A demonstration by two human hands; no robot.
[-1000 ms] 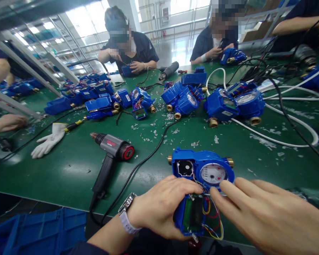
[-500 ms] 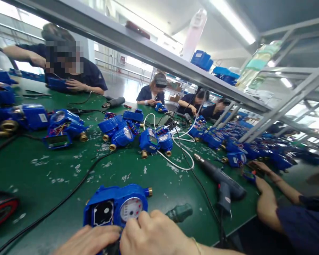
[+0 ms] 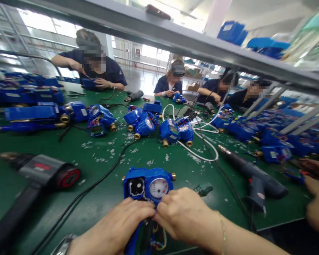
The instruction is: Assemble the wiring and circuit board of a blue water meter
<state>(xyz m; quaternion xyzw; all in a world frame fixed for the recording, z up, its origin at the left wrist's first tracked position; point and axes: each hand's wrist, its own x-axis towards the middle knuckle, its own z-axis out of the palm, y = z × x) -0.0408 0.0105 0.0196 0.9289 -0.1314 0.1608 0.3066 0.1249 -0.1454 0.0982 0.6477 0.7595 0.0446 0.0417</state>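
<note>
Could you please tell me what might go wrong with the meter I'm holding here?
The loose coloured wires by your right hand could get pinched or pulled from the open blue meter. White chips littering the green table might get inside it. The black cable lying beside your left hand could snag.

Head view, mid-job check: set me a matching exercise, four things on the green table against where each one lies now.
Things:
1 blue meter
2 grey tool with red ring
3 white hose
4 dark pistol-grip tool

Places:
A on the table, to the right of the hands
B at the near edge, touched by the left hand and the right hand
C looped mid-table, beyond the meter
D on the table, to the left of the hands

Pairs: 1-B, 2-D, 3-C, 4-A
</note>
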